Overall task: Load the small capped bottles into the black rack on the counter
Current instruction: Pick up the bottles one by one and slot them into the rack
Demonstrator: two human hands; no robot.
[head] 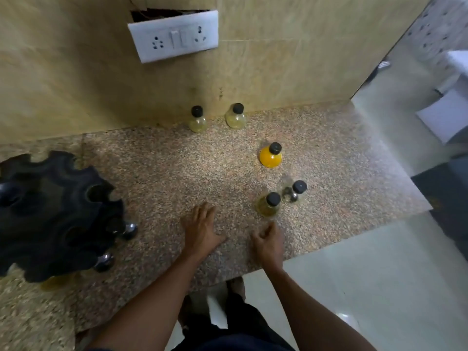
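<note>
Several small black-capped bottles stand on the granite counter [164, 173]. Two pale yellow ones [197, 119] [236, 116] are by the back wall. An orange bottle [271, 156] stands right of centre, with a clear bottle [294, 191] and a pale yellow bottle [269, 205] nearer me. The black rack [50, 211] sits at the left, with round metallic shapes [130, 230] at its lower edge. My left hand [201, 230] lies flat on the counter, fingers apart. My right hand [268, 243] is loosely curled just below the nearest yellow bottle, holding nothing.
A white switch and socket plate [174, 38] hangs on the tiled wall behind. The counter's front edge runs just under my wrists, and its right edge drops to a pale floor [379, 274]. White objects [445, 117] lie on the floor at far right.
</note>
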